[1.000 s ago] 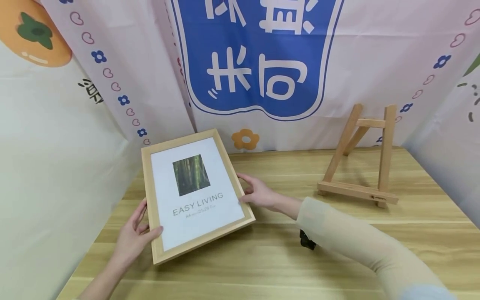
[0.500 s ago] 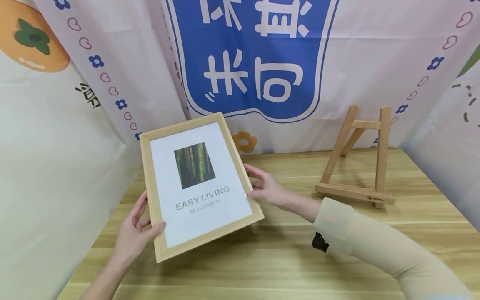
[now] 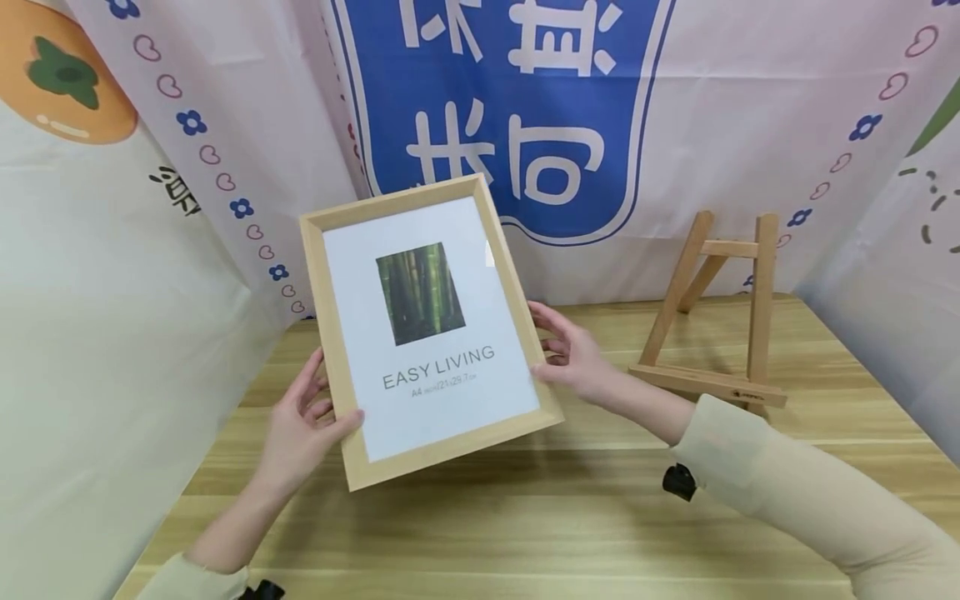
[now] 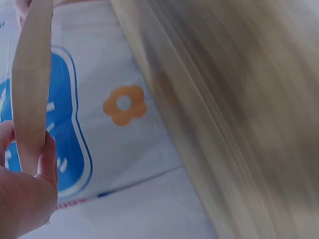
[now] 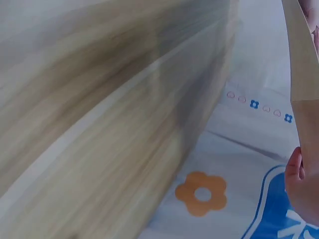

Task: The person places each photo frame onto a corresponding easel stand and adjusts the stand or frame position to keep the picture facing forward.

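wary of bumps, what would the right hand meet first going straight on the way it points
Most likely the picture frame: the right hand grips its right edge and points across it. Depth behind that edge is unclear.

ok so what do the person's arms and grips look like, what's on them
The right sleeve is pale beige, the left sleeve the same colour where it shows. A small black device sits beside each cuff. Left grip and right grip wear no gloves.

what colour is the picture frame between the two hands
The picture frame is pale tan, clearest in the head view.
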Available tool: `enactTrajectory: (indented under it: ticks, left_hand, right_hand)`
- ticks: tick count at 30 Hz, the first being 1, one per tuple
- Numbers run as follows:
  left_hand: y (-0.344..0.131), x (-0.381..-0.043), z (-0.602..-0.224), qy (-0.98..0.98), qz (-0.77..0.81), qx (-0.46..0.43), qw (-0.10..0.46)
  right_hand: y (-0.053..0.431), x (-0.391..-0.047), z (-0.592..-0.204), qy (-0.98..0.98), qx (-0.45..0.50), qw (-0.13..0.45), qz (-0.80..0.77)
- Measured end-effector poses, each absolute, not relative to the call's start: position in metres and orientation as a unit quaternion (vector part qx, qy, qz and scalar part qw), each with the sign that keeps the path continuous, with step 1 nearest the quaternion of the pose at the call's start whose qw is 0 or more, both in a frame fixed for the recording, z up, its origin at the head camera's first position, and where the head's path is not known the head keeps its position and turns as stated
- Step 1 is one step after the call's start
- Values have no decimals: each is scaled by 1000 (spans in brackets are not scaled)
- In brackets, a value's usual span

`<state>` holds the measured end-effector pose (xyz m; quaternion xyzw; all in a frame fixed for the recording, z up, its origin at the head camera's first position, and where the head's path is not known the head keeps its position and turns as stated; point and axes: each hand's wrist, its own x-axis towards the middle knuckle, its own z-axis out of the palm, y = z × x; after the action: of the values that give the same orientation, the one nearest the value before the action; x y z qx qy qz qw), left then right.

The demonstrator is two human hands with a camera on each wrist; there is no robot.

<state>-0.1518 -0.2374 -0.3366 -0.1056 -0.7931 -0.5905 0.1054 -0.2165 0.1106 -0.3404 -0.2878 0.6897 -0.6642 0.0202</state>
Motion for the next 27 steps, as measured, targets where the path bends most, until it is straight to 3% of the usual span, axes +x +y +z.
enactTrajectory:
  ticks: [16,27]
  left_hand:
    - [-172,-178,-339,-801,-579,-136,61]
    - [-121,-210,-342,-779,-593,-196,65]
  right_hand:
    - [172,-199,-354,745,-224,-49,-626]
    - [218,-191,-362,770,-207,-120,-592]
